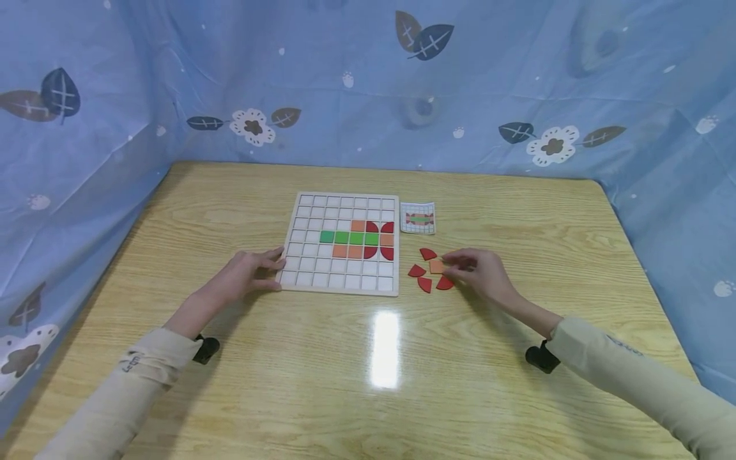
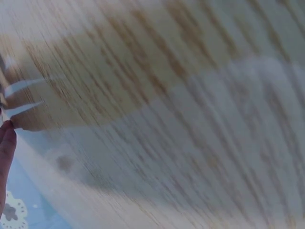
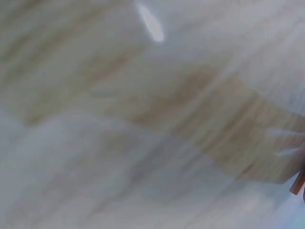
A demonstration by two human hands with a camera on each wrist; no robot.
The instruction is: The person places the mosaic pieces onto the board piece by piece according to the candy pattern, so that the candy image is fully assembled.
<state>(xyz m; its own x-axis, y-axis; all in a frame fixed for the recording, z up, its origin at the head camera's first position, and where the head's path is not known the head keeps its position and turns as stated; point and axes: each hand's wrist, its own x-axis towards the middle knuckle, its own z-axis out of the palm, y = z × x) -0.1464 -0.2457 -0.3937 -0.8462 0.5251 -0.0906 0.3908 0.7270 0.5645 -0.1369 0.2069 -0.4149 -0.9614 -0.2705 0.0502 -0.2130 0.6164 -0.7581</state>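
A white grid board (image 1: 333, 280) lies flat on the table with green squares (image 1: 356, 238), orange squares (image 1: 340, 251) and red quarter-circle tiles (image 1: 387, 253) in its cells. My left hand (image 1: 244, 275) rests its fingertips and thumb against the board's left edge; in the left wrist view only part of a finger (image 2: 5, 148) shows. To the right of the board, my right hand (image 1: 480, 271) pinches an orange square tile (image 1: 436, 266) between thumb and fingers. That tile's edge (image 3: 298, 183) appears at the right border of the right wrist view.
Several loose red quarter-circle tiles (image 1: 424, 284) lie around the right fingertips. A small printed pattern card (image 1: 418, 218) lies beside the board's upper right corner. The wooden table (image 1: 299, 358) is bordered by a blue patterned cloth (image 1: 356, 128) at the back and sides.
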